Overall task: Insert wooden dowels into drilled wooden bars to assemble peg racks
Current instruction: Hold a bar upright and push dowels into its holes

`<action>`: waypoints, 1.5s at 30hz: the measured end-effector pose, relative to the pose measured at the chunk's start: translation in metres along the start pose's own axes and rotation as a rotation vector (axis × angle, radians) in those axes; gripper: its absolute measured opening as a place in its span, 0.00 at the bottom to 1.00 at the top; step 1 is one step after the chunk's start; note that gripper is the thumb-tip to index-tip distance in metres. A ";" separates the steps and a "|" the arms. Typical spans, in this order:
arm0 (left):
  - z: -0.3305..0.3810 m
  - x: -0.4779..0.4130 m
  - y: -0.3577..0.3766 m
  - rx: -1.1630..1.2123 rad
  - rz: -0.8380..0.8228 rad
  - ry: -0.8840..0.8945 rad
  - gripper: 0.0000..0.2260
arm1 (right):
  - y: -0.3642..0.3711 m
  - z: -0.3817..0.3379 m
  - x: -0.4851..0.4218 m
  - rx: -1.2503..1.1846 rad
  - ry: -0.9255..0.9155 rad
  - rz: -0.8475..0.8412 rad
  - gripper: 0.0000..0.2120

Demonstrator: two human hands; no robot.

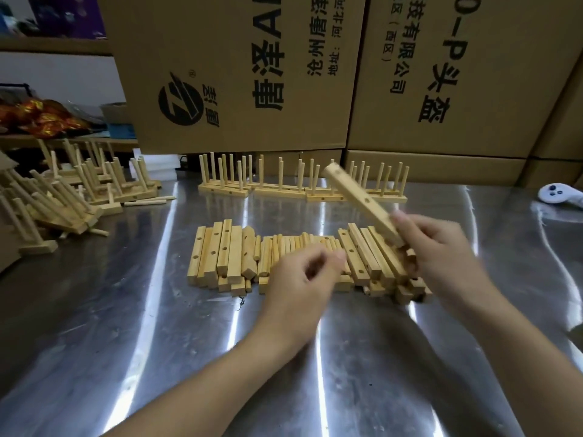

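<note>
My right hand (441, 247) grips one end of a drilled wooden bar (356, 193), which slants up and away to the left above the table. Under it lies a pile of drilled bars (227, 257) and, in the middle, short dowels (293, 244). My left hand (303, 275) hovers over the dowels with its fingers curled; blur hides whether it pinches one. Assembled peg racks (284, 187) stand in a row at the back of the table.
A heap of finished racks (72, 190) lies at the left on the shiny metal table (126, 310). Large cardboard boxes (252, 74) wall off the back. A white controller (558, 193) rests at the far right edge.
</note>
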State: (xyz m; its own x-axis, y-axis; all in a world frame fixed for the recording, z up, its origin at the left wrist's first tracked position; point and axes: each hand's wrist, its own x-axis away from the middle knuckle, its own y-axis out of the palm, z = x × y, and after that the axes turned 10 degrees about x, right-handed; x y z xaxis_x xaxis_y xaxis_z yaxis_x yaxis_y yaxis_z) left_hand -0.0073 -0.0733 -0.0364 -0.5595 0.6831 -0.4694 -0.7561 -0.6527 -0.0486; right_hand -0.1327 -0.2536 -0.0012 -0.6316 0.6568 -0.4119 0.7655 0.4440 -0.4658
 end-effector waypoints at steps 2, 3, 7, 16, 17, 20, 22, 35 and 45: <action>0.011 -0.011 -0.018 0.171 0.085 -0.158 0.06 | 0.013 -0.004 0.006 -0.011 -0.012 -0.183 0.23; 0.015 -0.015 -0.031 0.235 0.074 -0.233 0.12 | 0.019 -0.005 0.008 0.000 -0.023 -0.241 0.25; 0.029 -0.026 -0.084 0.152 -0.090 -0.284 0.14 | 0.033 -0.011 0.014 -0.115 -0.017 -0.313 0.22; 0.026 -0.025 -0.082 0.440 0.119 -0.332 0.15 | 0.056 -0.020 0.035 -0.069 -0.200 -0.554 0.09; 0.024 -0.025 -0.079 0.454 0.166 -0.334 0.14 | 0.060 -0.019 0.039 0.009 -0.229 -0.573 0.10; 0.022 -0.027 -0.078 0.479 0.300 -0.376 0.15 | 0.071 -0.015 0.046 0.223 -0.254 -0.535 0.13; 0.021 -0.029 -0.083 0.607 0.367 -0.418 0.17 | 0.077 -0.011 0.048 0.363 -0.273 -0.476 0.12; 0.019 -0.034 -0.097 0.784 0.450 -0.440 0.14 | 0.081 -0.002 0.032 0.722 -0.320 0.064 0.15; 0.018 -0.034 -0.094 0.768 0.431 -0.438 0.14 | 0.087 -0.004 0.033 0.829 -0.469 -0.053 0.17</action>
State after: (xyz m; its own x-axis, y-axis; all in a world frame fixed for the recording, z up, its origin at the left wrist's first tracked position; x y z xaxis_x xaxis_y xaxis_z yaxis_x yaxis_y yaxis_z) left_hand 0.0761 -0.0290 0.0002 -0.7985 0.5986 0.0635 -0.3861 -0.5902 0.7090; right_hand -0.0862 -0.1910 -0.0520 -0.7856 0.2571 -0.5628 0.5176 -0.2252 -0.8254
